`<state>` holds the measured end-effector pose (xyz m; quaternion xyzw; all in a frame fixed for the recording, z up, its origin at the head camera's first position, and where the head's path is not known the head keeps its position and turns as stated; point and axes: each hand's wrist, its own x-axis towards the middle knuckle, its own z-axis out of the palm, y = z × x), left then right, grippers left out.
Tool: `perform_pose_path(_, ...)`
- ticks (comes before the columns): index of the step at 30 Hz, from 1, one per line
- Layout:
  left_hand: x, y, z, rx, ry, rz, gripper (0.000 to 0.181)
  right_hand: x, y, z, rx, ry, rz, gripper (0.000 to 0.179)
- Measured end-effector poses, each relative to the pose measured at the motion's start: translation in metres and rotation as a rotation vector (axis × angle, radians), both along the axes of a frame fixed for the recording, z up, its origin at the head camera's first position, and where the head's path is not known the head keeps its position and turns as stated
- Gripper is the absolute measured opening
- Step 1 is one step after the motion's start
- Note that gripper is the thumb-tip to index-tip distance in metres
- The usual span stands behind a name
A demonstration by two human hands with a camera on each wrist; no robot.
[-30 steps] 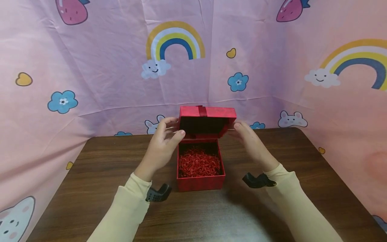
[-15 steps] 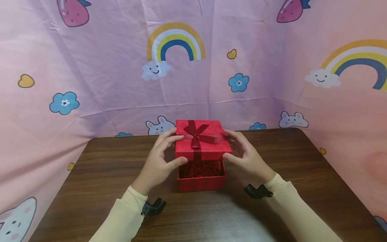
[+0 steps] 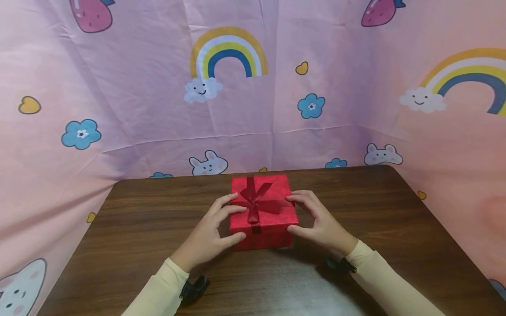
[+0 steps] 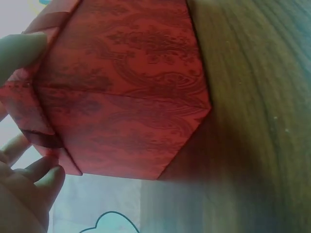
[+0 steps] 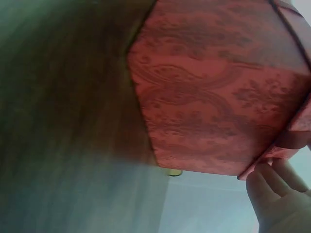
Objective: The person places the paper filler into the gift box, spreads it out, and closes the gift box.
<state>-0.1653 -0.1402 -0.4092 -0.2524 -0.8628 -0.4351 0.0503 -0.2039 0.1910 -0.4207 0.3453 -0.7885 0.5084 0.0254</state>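
Observation:
A red gift box (image 3: 272, 240) stands on the table with its lid (image 3: 276, 186) seated on top. Dark red ribbon tied in a bow (image 3: 254, 204) crosses the lid. My left hand (image 3: 207, 235) grips the lid's left side, thumb at the front corner and fingers further back along the edge. On the opposite side my right hand (image 3: 324, 226) holds the lid in the same way. Both wrist views show the patterned box walls (image 4: 121, 131) under the overhanging lid rim, with fingertips (image 5: 272, 179) at that rim. The box's inside is hidden.
The brown wooden table (image 3: 158, 210) ends at a back edge behind the box. A pink cloth backdrop (image 3: 336, 44) printed with rainbows and flowers surrounds it. Black wrist-worn devices (image 3: 193, 288) hang under the sleeves.
The lid has swung down from a tilted position above the box and now covers it, hiding the red shredded paper inside. Both hands have come lower and nearer with it.

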Motion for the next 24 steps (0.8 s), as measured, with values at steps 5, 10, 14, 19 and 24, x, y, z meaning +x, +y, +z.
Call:
perform_pose_path(5, 0.002, 0.000, -0.006, -0.041, -0.011, 0.014, 0.057, 0.000, 0.000, -0.010, 0.036, -0.010, -0.003, 0.070)
perform_pose_path(10, 0.002, -0.001, -0.010, -0.076, -0.044, 0.036, 0.056, -0.001, -0.001, -0.017, 0.030, 0.002, 0.014, 0.070)
perform_pose_path(14, 0.002, 0.001, -0.010, -0.081, -0.061, 0.037, 0.055, -0.002, -0.001, -0.020, -0.001, -0.039, 0.029, 0.071)
perform_pose_path(19, 0.000, -0.002, -0.010, -0.069, -0.053, 0.015, 0.055, -0.004, 0.004, -0.017, 0.010, -0.073, 0.062, 0.066)
perform_pose_path(24, -0.013, -0.018, -0.015, 0.056, -0.032, -0.017, 0.059, -0.011, 0.016, -0.014, 0.004, -0.131, 0.028, 0.054)
